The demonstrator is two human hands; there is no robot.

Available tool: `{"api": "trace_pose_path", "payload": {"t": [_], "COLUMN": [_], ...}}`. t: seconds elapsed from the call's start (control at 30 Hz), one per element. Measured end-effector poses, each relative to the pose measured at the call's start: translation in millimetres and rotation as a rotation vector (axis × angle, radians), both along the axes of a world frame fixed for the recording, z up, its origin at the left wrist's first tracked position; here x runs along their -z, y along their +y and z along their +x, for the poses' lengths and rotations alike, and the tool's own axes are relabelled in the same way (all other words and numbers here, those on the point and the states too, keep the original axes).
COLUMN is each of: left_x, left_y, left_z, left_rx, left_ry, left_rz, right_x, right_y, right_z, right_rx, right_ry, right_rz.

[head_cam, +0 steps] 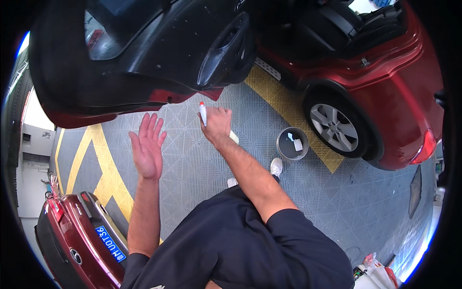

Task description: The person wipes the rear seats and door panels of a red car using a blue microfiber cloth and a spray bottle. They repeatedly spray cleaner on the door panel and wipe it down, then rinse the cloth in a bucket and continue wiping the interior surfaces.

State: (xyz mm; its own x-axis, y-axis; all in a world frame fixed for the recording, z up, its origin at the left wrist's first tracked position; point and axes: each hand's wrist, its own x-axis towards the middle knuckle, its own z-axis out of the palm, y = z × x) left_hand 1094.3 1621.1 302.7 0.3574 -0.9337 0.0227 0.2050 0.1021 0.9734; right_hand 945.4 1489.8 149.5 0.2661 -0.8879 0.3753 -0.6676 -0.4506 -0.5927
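My right hand (217,123) is closed around a small white bottle with a red tip (203,113). A pale yellowish item (234,137) shows just beside that wrist; whether the hand also holds it, I cannot tell. My left hand (148,148) is raised with its fingers apart and palm showing, holding nothing. Both hands are just below the lower edge of an open car door, whose black inner panel (173,47) faces me. The door's dark pull handle (216,59) lies above my right hand.
A round bucket (278,146) holding white items stands right of my feet, near the rear wheel (334,126) of a red car (400,94). Another red car (77,238) is at the lower left. Yellow markings cross the grey grated floor (187,162). Bags (375,271) lie lower right.
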Motion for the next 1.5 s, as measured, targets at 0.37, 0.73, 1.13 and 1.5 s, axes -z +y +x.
{"api": "trace_pose_path", "payload": {"t": [0.37, 0.73, 1.13, 1.5], "left_x": [83.8, 156.6, 129.8, 132.0], "left_y": [-156.0, -216.3, -213.3, -222.3], "left_z": [-52.5, -30.1, -50.4, -45.8], "left_rx": [-0.283, -0.714, -0.602, -0.345], "left_ry": [0.06, -0.002, 0.02, 0.001], "left_rz": [0.375, 0.445, 0.458, 0.442], "right_x": [141.3, 255.6, 320.0, 355.2], "right_y": [-109.0, -205.3, -232.5, -250.7], "right_z": [-69.4, -98.0, -55.3, -78.8], "right_rx": [-0.319, -0.261, -0.126, 0.092], "right_ry": [0.055, -0.132, -0.21, -0.494], "right_rz": [0.012, 0.253, 0.429, 0.234]}}
